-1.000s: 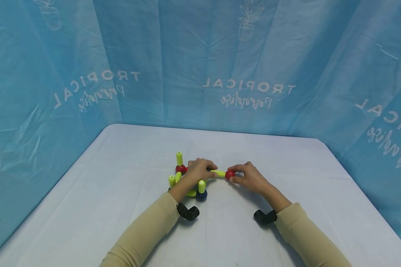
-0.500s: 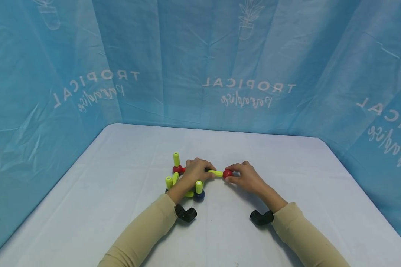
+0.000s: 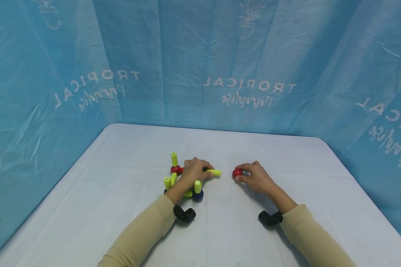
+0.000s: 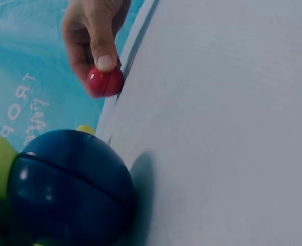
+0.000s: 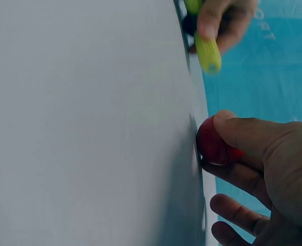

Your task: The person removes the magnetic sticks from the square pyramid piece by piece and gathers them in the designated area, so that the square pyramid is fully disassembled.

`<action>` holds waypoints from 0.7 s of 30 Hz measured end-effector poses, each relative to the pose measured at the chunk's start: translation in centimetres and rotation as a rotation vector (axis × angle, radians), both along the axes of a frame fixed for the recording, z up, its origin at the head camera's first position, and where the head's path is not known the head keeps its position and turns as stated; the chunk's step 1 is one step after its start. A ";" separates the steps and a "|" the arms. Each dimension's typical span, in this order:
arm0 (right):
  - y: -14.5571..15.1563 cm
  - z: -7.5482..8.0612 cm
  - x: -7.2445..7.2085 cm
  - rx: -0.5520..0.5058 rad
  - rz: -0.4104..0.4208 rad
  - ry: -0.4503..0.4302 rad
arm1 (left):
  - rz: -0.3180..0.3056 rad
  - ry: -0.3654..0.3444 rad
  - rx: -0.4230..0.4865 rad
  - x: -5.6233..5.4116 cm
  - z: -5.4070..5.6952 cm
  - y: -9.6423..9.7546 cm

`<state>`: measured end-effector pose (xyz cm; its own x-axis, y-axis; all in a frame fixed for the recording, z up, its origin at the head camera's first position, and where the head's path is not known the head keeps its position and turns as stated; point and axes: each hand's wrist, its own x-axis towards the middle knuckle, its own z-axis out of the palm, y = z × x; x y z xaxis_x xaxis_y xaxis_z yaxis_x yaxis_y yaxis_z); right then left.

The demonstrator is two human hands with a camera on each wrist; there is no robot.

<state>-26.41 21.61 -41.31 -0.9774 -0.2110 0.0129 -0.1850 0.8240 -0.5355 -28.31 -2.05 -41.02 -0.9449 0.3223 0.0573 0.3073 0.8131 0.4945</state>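
Note:
My left hand [image 3: 195,172] grips a yellow-green rod [image 3: 214,172] of a ball-and-rod construction toy, and the rod's free end points right. To the right, my right hand [image 3: 256,178] pinches a red ball [image 3: 237,173] between thumb and fingers, a short gap from that rod end. The right wrist view shows the thumb on top of the ball [image 5: 212,143], at the table surface. Under and beside my left forearm lies the rest of the toy: a second red ball [image 3: 175,170], a dark blue ball [image 3: 198,195] and upright yellow-green rods [image 3: 174,159]. My left hand hides its middle.
A white cloth covers the table [image 3: 234,233]. Blue printed curtains [image 3: 194,66] stand behind it and along both sides. A black wrist mount [image 3: 185,214] sits on the left wrist, another mount [image 3: 270,218] on the right, both low over the table.
The red ball in my right hand has come apart from the rod end and moved right with the hand. My left hand and the toy have shifted slightly left.

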 end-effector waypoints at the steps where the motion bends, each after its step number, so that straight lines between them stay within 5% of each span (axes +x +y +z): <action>1: 0.4 -0.1 -0.1 -0.003 -0.018 -0.015 | 0.007 0.000 0.001 0.0 0.0 -0.1; 10: 1.1 -0.2 -1.5 -0.025 -0.016 -0.019 | 0.020 -0.001 0.021 0.1 -0.1 -0.3; 21: -1.0 -0.2 -6.3 -0.019 -0.081 -0.033 | 0.030 -0.036 0.020 0.2 0.0 -0.3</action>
<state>-32.71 20.57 -41.48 -0.9913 -0.1308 -0.0166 -0.0995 0.8251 -0.5562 -28.15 -2.31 -41.05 -0.9556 0.2933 0.0287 0.2647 0.8116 0.5208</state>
